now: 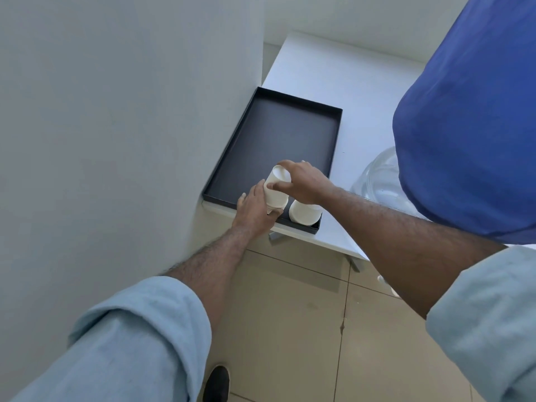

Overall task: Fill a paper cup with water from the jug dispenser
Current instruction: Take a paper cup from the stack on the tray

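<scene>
One white counter (pixel 333 91) stands against the wall. On it, at the right, one jug dispenser (pixel 470 117) under a blue cloth cover, its clear shoulder showing below the cloth. One shallow black tray (pixel 278 132) lies at the counter's left edge, mostly bare. Two groups of white paper cups sit in the tray's near corner: one tilted stack (pixel 275 190) and, just beside it to the right, one further cup or stack (pixel 304 213); the count within each cannot be told. Left hand (pixel 255 210) grips the lower part of the tilted stack, fingers wrapped around it. Right hand (pixel 304 181) pinches the top cup near its rim.
</scene>
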A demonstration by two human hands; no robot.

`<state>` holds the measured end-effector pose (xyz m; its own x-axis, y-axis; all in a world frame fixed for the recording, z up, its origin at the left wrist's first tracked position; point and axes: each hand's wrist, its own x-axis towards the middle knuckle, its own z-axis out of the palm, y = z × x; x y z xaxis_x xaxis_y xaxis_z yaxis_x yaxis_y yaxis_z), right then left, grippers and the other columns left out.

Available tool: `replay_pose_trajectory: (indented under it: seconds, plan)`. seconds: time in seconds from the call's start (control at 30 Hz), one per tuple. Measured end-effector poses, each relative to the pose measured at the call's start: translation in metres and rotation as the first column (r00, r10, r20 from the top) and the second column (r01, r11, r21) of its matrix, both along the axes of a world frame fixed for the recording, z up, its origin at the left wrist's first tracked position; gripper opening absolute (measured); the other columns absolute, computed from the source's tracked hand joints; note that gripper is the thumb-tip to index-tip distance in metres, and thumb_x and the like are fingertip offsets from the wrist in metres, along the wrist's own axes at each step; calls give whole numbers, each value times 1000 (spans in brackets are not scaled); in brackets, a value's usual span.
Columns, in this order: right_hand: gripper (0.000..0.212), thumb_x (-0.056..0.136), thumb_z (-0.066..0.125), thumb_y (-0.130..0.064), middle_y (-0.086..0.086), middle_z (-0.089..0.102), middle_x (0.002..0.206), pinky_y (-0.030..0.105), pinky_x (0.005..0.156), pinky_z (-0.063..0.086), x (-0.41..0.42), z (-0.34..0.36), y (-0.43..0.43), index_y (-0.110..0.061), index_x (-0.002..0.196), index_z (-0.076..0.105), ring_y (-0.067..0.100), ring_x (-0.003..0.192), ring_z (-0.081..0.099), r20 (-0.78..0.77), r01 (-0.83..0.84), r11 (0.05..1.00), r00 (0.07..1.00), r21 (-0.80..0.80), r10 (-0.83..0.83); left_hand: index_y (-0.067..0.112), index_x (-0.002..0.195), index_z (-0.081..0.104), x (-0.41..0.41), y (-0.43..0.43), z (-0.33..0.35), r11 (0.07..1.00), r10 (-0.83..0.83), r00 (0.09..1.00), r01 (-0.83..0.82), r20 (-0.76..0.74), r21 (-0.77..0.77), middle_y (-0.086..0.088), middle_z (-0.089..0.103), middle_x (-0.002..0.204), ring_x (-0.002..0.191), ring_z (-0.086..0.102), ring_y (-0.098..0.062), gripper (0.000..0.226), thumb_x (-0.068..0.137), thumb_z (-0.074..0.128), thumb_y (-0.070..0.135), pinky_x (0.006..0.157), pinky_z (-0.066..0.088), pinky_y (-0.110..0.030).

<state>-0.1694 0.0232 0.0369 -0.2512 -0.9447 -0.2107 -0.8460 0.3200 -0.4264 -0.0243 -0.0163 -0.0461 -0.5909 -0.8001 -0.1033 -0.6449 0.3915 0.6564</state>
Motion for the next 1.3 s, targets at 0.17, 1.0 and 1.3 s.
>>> replay_pose_trajectory:
  seconds: [0.17,1.0,1.3]
  plan:
    - [66,91,58,-57,11,63,131,35,81,40,1,0,-2,-18,143,47,28,121,53,-7,-1,1000,1000,-10,1,13,146,28,3,0,-2,999,26,998,-24,-66,27,-2,45,147,134,42,-20,79,83,70,33,118,23,-47]
    - [50,81,76,-42,1,60,95,32,70,45,22,73,68,-11,113,54,24,83,57,266,410,796,909,-445,-320,14,128,51,-2,3,13,992,112,994,-110,-20,60,-5,59,128,123,51,-26,68,70,81,29,112,33,-45]
    - [30,79,73,-49,-7,70,88,46,63,60,50,36,203,-38,102,59,29,69,69,725,800,555,520,-228,-451,3,143,31,24,88,22,913,409,873,-394,-265,109,-18,40,140,131,42,-31,74,74,55,-6,112,36,-38]
